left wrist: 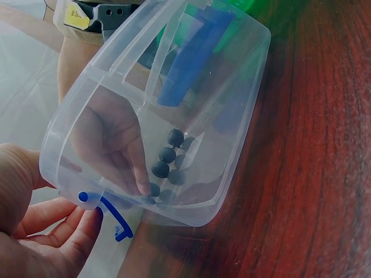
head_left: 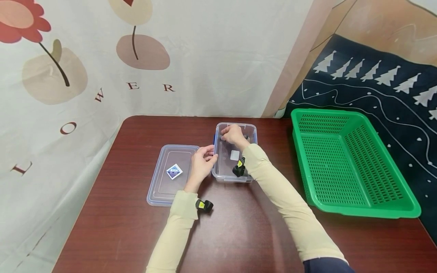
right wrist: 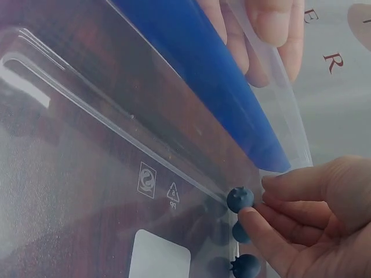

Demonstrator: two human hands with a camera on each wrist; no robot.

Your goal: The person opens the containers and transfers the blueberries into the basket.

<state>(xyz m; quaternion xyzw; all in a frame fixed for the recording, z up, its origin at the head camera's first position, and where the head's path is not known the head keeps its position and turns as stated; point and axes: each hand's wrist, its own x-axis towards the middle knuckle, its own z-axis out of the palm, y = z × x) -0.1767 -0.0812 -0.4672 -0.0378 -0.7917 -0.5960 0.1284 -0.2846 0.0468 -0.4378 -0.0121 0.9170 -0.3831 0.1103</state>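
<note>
A clear plastic box (head_left: 223,172) stands without its lid near the table's far edge. Along one inner wall, dark blueberries (left wrist: 167,154) sit in a row on its floor. My left hand (head_left: 202,161) holds the box's left rim beside a blue latch (right wrist: 203,75), thumb and fingers on either side of it. Reaching down inside, my right hand (head_left: 233,134) pinches the blueberry (right wrist: 240,200) at the end of the row, in the far left corner. More berries lie just beside those fingertips.
The clear lid (head_left: 160,189) with a blue-and-white sticker lies flat left of the box. A green perforated basket (head_left: 304,167) stands on the right. Behind the brown table (head_left: 235,235) hangs a printed curtain (head_left: 218,76).
</note>
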